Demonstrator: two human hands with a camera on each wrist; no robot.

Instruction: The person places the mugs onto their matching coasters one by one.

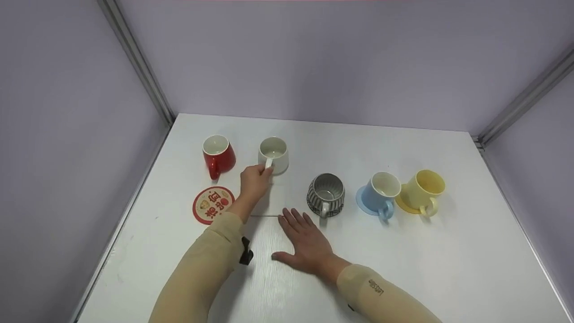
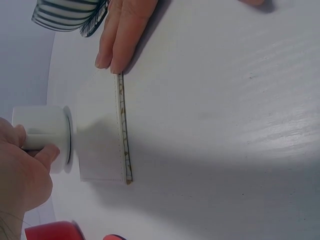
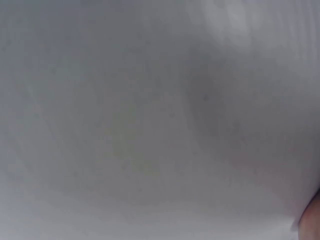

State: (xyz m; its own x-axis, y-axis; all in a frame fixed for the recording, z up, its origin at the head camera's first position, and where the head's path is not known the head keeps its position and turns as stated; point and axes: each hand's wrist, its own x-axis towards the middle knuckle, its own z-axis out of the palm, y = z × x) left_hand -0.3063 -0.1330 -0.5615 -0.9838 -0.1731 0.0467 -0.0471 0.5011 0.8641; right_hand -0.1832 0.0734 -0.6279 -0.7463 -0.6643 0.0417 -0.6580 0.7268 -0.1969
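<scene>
My left hand (image 1: 254, 183) grips the handle of a white mug (image 1: 279, 161), which stands upright just behind a white square coaster (image 2: 100, 150). In the left wrist view the thumb and a finger close round that handle. My right hand (image 1: 309, 246) lies with its fingers straight and spread, and its fingertips touch the near right corner of the coaster. The right wrist view is a blur of white tabletop, with a bit of skin at the lower right. A grey striped mug (image 1: 326, 195) stands on a patterned coaster beyond the right fingertips.
A red mug (image 1: 219, 157) stands at the left, behind a round red-and-cream coaster (image 1: 213, 204). On the right, a light blue mug (image 1: 379, 195) sits on a blue coaster (image 1: 361, 199), and a yellow mug (image 1: 423, 190) on a yellow coaster (image 1: 403, 204). Walls enclose the white table (image 1: 448, 269).
</scene>
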